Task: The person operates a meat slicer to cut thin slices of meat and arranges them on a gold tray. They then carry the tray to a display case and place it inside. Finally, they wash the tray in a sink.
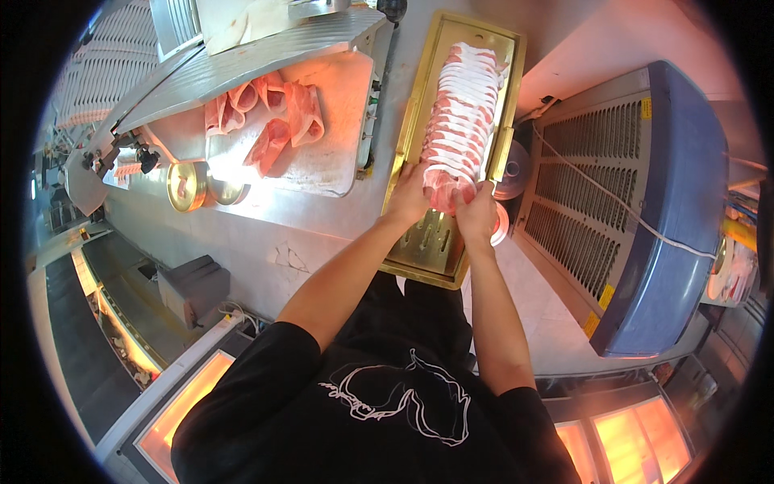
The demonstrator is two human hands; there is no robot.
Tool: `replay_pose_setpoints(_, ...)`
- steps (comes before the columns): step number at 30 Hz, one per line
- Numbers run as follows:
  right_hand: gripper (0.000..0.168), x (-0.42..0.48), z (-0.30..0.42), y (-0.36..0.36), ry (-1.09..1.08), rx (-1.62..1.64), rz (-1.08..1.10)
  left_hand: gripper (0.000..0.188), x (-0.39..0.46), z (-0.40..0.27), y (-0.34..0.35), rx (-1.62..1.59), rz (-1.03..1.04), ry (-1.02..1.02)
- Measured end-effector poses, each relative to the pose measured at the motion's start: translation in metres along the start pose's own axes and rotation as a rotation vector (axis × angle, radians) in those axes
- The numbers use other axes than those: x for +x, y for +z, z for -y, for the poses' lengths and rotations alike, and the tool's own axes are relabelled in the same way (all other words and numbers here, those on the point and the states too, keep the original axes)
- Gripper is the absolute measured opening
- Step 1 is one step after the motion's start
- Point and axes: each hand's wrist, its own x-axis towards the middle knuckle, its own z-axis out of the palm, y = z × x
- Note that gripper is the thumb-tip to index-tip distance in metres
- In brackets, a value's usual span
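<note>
A long gold-coloured metal tray (423, 254) with slots in its bottom lies before me, its near end close to my body. A row of overlapping thin slices of raw meat (462, 121) with white fat edges runs along it. At the near end of the row, my left hand (408, 192) touches the slices from the left and my right hand (476, 212) holds their right edge, thumb on top. More curled meat slices (296, 115) lie on the metal plate of a meat slicer (344, 157) to the left.
Two round gold-coloured tins (186, 187) stand by the slicer's near edge. A blue-sided machine with a vented panel (580, 175) is at the right, a white cord across it. A round red-and-white item (500, 224) is beside the tray. Lit orange panels (187, 411) are low at left and right.
</note>
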Motion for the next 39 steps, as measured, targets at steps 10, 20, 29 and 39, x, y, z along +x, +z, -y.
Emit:
replay_pose_setpoints(10, 0.035, -0.002, -0.007, 0.023, -0.099, -0.061, -0.044, 0.052, -0.008, -0.011, -0.004, 0.172, -0.092, 0.108)
replay_pose_setpoints(20, 0.034, -0.006, 0.01, 0.012, -0.038, -0.168, 0.042, 0.059, -0.033, -0.024, -0.007, 0.389, 0.167, 0.436)
replay_pose_setpoints(29, 0.037, -0.031, 0.018, 0.01, -0.147, 0.477, 0.248, 0.05, -0.038, -0.004, 0.013, 0.674, 0.115, 0.465)
replay_pose_setpoints(39, 0.018, -0.073, 0.075, -0.005, -0.462, 0.062, -0.059, 0.06, -0.084, 0.011, -0.011, 0.274, 0.0, 0.59)
